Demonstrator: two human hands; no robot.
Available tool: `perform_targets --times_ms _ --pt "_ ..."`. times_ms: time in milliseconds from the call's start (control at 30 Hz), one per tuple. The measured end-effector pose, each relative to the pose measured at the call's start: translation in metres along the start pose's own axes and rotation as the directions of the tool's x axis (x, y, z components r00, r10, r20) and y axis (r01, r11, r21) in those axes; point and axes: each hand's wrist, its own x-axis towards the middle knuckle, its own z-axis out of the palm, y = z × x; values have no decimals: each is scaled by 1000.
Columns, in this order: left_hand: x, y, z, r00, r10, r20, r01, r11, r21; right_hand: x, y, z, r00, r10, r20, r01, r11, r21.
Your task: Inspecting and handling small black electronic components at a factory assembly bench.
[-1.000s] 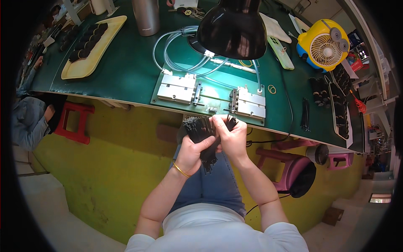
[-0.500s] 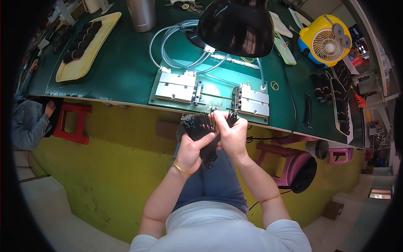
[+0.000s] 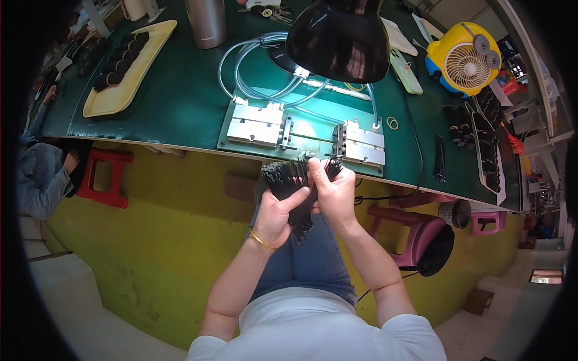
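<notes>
A fanned bundle of thin black wires (image 3: 282, 178) with small bright tips is held in front of the bench edge. My left hand (image 3: 274, 218) closes around the larger part, its thumb pressed across the strands. My right hand (image 3: 335, 197) is closed on a smaller cluster of the same wires at the right, thumb pointing up. Lower ends of the wires hang below, between both hands. Just beyond my fingers, two silvery metal blocks, the left block (image 3: 255, 125) and the right block (image 3: 365, 146), are mounted on a green base plate (image 3: 232, 146).
A black lamp (image 3: 340, 42) hangs over the blocks, with clear tubing (image 3: 238, 75) behind. At left lies a yellow tray (image 3: 147, 66) with black bundles. A yellow fan (image 3: 469, 63), a loose wire bunch (image 3: 440, 159) and a second tray (image 3: 481, 171) are at right. A pink stool (image 3: 403, 234) stands below.
My right thumb has shifted slightly along the wires. The view has moved a little; both hands keep their hold.
</notes>
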Motion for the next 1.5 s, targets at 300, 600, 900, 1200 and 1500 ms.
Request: perform_targets --times_ms 300,600,900,1200,1500 --pt "-3 3 0 1000 4 -7 -4 1000 4 -5 -4 1 998 -13 66 11 1000 24" --pt "-1 1 -1 999 -42 -21 42 999 -24 2 2 3 999 11 -43 -11 1000 7" --pt "1 0 -3 998 -59 -14 59 998 -19 5 5 4 998 26 -56 -24 999 46" --pt "1 -1 0 999 -33 -12 33 998 -44 2 2 0 1000 21 2 -21 1000 22" --pt "-1 -3 -2 999 -44 -4 43 998 -52 -5 -2 4 1000 25 7 -25 1000 6"
